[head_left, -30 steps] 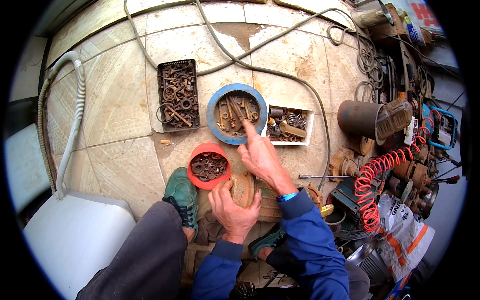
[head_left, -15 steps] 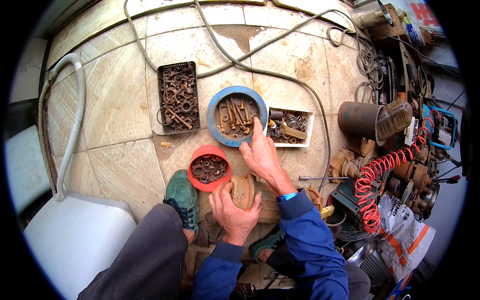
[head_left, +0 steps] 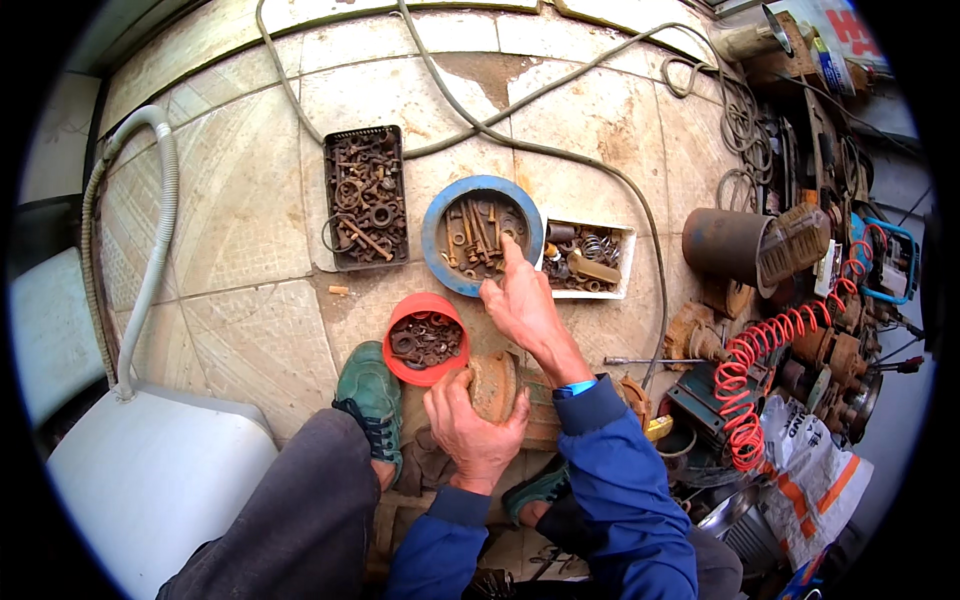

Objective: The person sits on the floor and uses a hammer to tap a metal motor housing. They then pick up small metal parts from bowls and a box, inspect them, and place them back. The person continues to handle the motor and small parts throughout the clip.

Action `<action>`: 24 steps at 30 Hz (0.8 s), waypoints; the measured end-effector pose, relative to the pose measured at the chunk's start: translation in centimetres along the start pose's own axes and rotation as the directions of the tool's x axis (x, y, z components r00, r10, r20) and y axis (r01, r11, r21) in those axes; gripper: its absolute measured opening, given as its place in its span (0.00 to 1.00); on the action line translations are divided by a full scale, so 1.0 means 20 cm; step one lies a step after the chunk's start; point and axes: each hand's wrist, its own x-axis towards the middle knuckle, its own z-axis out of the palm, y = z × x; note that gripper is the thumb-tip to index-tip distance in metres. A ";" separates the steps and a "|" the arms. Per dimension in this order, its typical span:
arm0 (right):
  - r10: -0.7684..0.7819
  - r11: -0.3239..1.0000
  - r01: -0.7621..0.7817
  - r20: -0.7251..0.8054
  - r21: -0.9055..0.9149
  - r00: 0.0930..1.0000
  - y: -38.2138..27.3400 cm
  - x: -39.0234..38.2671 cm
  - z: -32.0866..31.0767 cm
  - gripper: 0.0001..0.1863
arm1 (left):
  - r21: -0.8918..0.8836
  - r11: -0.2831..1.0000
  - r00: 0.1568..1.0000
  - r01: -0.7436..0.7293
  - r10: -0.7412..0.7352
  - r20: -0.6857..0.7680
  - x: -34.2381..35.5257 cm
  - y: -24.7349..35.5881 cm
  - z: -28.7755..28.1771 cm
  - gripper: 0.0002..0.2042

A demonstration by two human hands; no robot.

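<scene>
From my remote post I noted the right hand (head_left: 532, 312), index finger extended, over the blue-rimmed basin (head_left: 433, 240) containing rusty bolts (head_left: 479, 230); the left hand (head_left: 472, 432) spanned a rusty casting (head_left: 492, 384) beside the red tub (head_left: 425, 377); either hold I could not tell

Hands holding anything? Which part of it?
Left hand: fingers and thumb straddle the near end of a rusty rounded part; grip or rest, can't tell. Right hand: no held thing visible; index finger extends over the blue round container.

Left grip (head_left: 472, 428) curled, right grip (head_left: 526, 306) stretched forward
</scene>
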 end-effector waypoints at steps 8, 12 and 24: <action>-0.148 0.989 0.148 0.009 -0.010 0.989 0.08 -0.02 0.05 0.31 | -0.031 0.999 1.000 0.017 -0.017 -0.003 -0.01 0.00 0.00 0.33; -0.064 0.997 0.066 0.059 -0.032 0.996 0.05 -0.06 0.03 0.27 | -0.008 1.000 1.000 0.012 -0.012 -0.001 -0.01 0.01 0.01 0.34; 0.007 0.999 -0.011 -0.104 -0.035 0.995 0.33 -0.23 -0.27 0.09 | -0.017 1.000 1.000 -0.002 0.002 -0.012 0.00 0.01 0.00 0.31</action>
